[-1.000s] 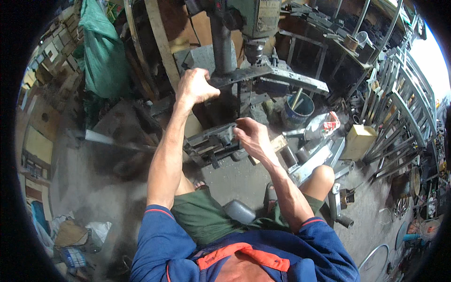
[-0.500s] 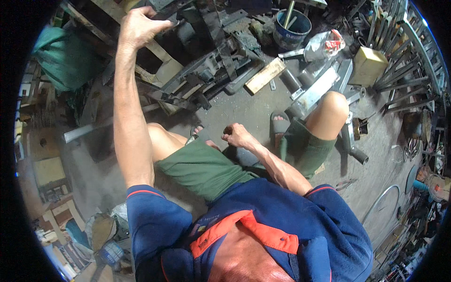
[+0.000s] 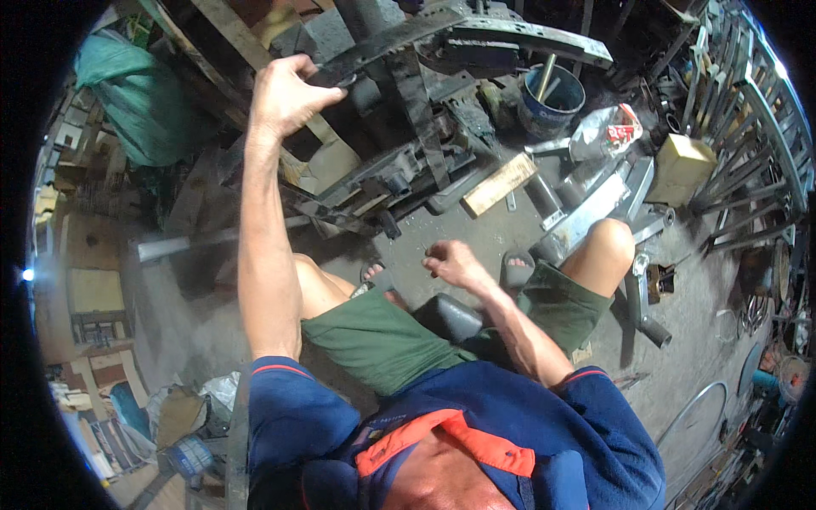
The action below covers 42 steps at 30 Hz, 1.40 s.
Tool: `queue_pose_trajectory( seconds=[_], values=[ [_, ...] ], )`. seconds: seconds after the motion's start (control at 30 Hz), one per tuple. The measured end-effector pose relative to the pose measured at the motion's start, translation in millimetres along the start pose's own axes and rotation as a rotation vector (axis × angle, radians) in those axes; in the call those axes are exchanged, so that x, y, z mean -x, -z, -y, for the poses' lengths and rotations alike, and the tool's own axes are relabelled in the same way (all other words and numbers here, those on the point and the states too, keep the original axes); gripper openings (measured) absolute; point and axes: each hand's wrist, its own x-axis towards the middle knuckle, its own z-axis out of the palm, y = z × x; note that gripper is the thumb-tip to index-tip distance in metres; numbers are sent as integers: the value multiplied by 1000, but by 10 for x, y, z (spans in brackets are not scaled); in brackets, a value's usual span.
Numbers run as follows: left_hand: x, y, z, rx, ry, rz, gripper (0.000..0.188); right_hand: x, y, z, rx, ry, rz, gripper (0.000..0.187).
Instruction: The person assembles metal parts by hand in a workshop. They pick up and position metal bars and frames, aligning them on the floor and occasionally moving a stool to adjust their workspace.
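Okay, main change: the right hand (image 3: pixel 459 265) has pulled back from the dark metal fixture (image 3: pixel 387 174) and now hangs near the centre, slightly towards 3 o'clock, above the floor (image 3: pixel 701 285). Fingers are loosely curled; I can't tell if anything small sits inside, nothing shows. Just below it, towards 5 o'clock, is a dark rounded block (image 3: pixel 456 318), apart from the fingers as far as I can see.

Left hand (image 3: pixel 293 98) stays out at 11 o'clock, arm stretched, thumb and fingers closed around the near end of the dark metal bar (image 3: pixel 399 40); looks like a pinch, exact contact blurry. Bar runs from that hand up to 12 o'clock, where a lighter metal bar (image 3: pixel 544 41) carries on towards 1. View is tipped lower than a second ago, so the drill chuck is out of frame.

Meaning, my read: the left hand alone minds the bar, the right is off the work.

Around: bucket (image 3: pixel 552 115) between 1 and 2, wood piece (image 3: pixel 499 184) near 2, both unhandled.
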Motion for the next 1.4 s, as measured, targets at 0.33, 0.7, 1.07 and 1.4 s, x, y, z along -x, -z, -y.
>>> queue_pose_trajectory(
  seconds=[0.33, 0.7, 1.07, 1.4],
  values=[
    [128, 41, -229, 17, 116, 21, 37, 41, 1780, 675, -69, 74, -333, 29],
    [19, 47, -50, 43, 70, -12, 43, -167, 1339, 420, -245, -5, -167, 28],
    [-12, 32, -101, 98, 87, 0, 40, -189, 1387, 446, -233, 12, -189, 27],
    [91, 96, -115, 64, 161, 20, 51, -165, 1318, 491, -279, -21, -133, 30]
  ],
)
